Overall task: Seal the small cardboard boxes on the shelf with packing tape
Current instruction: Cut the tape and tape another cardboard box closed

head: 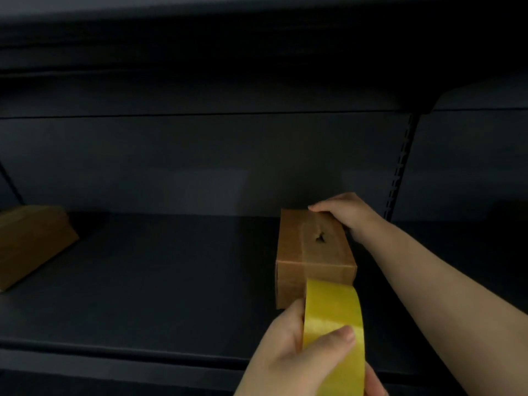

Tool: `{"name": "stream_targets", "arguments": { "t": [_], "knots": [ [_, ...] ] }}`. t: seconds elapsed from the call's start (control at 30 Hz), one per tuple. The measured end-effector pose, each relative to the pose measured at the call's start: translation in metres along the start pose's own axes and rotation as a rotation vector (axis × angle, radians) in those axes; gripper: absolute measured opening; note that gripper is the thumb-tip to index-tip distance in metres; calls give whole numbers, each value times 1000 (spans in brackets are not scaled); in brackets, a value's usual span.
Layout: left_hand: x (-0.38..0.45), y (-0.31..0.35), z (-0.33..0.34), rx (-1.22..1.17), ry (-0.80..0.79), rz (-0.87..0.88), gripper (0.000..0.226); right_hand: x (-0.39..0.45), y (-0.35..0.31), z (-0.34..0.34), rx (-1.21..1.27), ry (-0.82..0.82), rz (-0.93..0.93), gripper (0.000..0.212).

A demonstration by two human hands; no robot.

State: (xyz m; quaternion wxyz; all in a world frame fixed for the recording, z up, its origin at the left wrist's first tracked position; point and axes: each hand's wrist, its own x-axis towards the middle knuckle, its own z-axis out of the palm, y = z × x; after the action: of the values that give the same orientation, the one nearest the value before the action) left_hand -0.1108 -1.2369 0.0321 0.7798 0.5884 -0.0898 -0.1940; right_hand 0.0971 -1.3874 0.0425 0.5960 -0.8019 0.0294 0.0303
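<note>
dark shelf | small box right | second box left

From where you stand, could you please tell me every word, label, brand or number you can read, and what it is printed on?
None: no text can be read anywhere in this dim, soft view.
Small cardboard box under the right hand: plain brown, with only a dark mark on top.
Yellow tape roll in the left hand: no print visible.
Second box at the left of the shelf: no label visible.
</note>
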Motion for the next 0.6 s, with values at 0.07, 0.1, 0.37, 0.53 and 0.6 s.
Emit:
{"name": "stream_targets", "arguments": {
  "t": [0.07, 0.1, 0.37, 0.53, 0.6],
  "knots": [
    [-1, 0, 2, -73, -31, -17, 41, 2, -1, 4, -31, -22, 74, 13],
    [-2, 0, 2, -92, -43, -21, 39, 3, -4, 6, -80, -28, 98, 10],
    [-6, 2, -4, -129, -55, -24, 34, -43, -38, 11, -835, -17, -396, 65],
    [-5, -3, -3, -84, -34, 15, 32, -59, -19, 39, -1215, -274, -286, 70],
    [-6, -4, -3, -98, -16, 8, 36, -42, -22, 38, -1157, -227, -219, 67]
  ]
}}
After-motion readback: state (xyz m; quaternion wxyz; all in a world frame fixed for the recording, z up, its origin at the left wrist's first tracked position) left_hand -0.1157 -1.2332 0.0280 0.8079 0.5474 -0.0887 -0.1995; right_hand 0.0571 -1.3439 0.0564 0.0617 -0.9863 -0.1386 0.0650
